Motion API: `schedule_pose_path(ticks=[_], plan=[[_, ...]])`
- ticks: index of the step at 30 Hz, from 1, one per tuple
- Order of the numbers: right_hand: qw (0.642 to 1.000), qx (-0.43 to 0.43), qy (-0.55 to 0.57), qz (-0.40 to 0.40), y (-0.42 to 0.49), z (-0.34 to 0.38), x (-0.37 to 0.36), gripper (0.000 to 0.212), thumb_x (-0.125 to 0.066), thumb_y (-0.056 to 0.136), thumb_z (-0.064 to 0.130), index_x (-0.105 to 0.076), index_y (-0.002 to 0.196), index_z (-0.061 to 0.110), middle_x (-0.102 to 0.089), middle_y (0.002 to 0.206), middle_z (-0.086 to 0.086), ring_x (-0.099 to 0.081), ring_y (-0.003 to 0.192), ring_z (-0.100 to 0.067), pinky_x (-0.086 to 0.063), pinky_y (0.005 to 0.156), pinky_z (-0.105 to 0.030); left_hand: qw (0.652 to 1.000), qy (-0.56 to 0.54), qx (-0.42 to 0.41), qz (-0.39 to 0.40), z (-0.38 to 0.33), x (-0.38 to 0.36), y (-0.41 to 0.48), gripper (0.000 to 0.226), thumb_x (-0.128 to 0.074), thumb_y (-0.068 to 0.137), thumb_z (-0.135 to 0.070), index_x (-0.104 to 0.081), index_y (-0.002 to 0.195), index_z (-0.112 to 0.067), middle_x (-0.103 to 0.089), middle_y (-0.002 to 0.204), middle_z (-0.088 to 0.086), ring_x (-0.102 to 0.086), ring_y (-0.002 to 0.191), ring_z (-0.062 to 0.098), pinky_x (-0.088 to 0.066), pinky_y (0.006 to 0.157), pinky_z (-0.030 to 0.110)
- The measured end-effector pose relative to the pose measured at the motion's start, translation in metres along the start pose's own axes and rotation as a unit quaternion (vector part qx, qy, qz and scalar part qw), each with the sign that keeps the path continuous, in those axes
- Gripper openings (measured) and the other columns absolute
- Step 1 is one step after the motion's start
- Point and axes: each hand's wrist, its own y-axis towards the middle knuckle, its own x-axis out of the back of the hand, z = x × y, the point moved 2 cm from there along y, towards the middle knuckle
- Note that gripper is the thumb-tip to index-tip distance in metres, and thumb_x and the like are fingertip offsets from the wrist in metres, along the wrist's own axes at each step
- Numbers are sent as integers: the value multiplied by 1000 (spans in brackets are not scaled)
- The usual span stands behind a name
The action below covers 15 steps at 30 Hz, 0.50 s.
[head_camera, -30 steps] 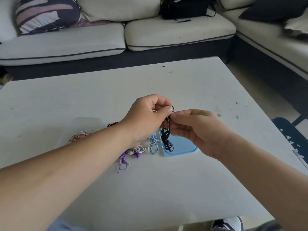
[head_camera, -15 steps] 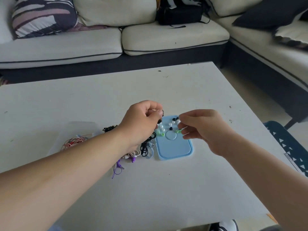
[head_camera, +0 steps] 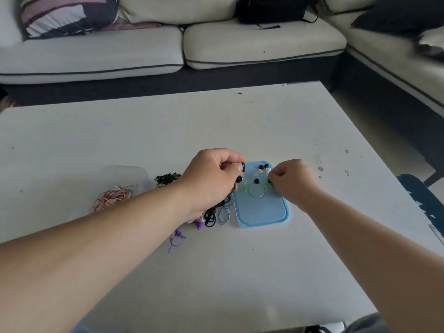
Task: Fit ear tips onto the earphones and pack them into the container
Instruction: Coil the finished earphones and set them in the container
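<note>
A: Blue lid is lying flat on the white bench, with small ear tips in black, white and green sitting at its far end. Where are the grips?

B: Left grip is clamping on black earphones just left of the lid, their cable dangling down to the bench. Right grip is curling over the lid, pinching a black ear tip.

A: And the container?

B: Clear container is sitting well to the left, a red and white cable coiling at its near side; inside or not, I cannot tell. Purple earphones are lying beside the left wrist
</note>
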Motion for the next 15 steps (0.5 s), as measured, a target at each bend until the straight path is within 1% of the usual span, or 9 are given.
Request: schedule_pose_path(ticks=[2, 5, 8, 9, 10, 12, 13, 14, 15], plan=[[999, 15, -42, 13, 5, 0, -4, 23, -56, 86, 2, -65, 66, 8, -57, 64, -7, -45, 56, -22, -34, 49, -23, 1000, -3, 1, -1, 1, 3, 1, 19, -60, 102, -17, -75, 107, -26, -76, 98, 3, -66, 60, 4, -50, 57, 17], [994, 28, -98, 31, 9, 4, -5, 23, -56, 85, -1, -67, 66, 7, -57, 64, -5, -46, 55, -21, -35, 47, -22, 1000, -9, 6, -4, 1, 6, 2, 19, -60, 102, -16, -75, 107, -26, -76, 100, 5, -66, 58, 3, -48, 55, 15], [990, 39, -130, 41, 8, 5, -7, 39, -52, 85, -4, -50, 52, 17, -46, 55, -1, -41, 48, -19, -32, 45, -21, 1000, -18, 5, 0, 0, 6, 2, 19, -60, 102, -14, -75, 108, -24, -76, 101, 8, -67, 58, 5, -48, 55, 15], [990, 43, -129, 39, 8, 4, -7, 37, -51, 84, -4, -50, 52, 16, -46, 56, -1, -42, 49, -21, -33, 47, -22, 1000, -23, 4, 4, -1, 6, 1, 20, -60, 102, -13, -75, 108, -24, -76, 101, 9, -66, 58, 6, -49, 56, 17], [991, 47, -125, 32, 7, 4, -5, 30, -51, 83, -2, -55, 57, 11, -49, 58, -2, -44, 52, -23, -35, 49, -22, 1000, -25, 3, 10, -2, 6, 0, 21, -60, 102, -13, -75, 109, -25, -75, 101, 9, -65, 58, 7, -50, 57, 20], [994, 66, -89, 8, 2, 11, 3, 18, -55, 85, 1, -67, 72, 4, -58, 63, -4, -49, 56, -24, -37, 49, -22, 999, -34, 5, 20, -5, 8, -3, 23, -60, 102, -13, -76, 110, -27, -75, 97, 6, -63, 59, 9, -49, 58, 22], [995, 79, -55, -3, -3, 18, 8, 17, -58, 87, 3, -72, 77, 6, -64, 65, -4, -54, 55, -23, -39, 48, -21, 999, -42, 7, 23, -6, 10, -5, 22, -60, 102, -12, -76, 110, -26, -75, 94, 5, -63, 59, 10, -48, 56, 22], [996, 88, 0, -7, -10, 28, 13, 15, -62, 88, 4, -75, 80, 9, -69, 66, -5, -62, 56, -22, -45, 49, -21, 999, -50, 7, 20, -7, 13, -6, 22, -60, 102, -11, -76, 109, -25, -74, 92, 5, -63, 60, 11, -47, 55, 21], [993, 89, 78, 1, -19, 37, 18, 12, -67, 89, 4, -76, 83, 10, -73, 69, -7, -69, 59, -23, -53, 53, -23, 998, -56, 7, 16, -8, 16, -6, 21, -60, 102, -11, -76, 108, -23, -74, 91, 5, -63, 60, 11, -47, 55, 21]])
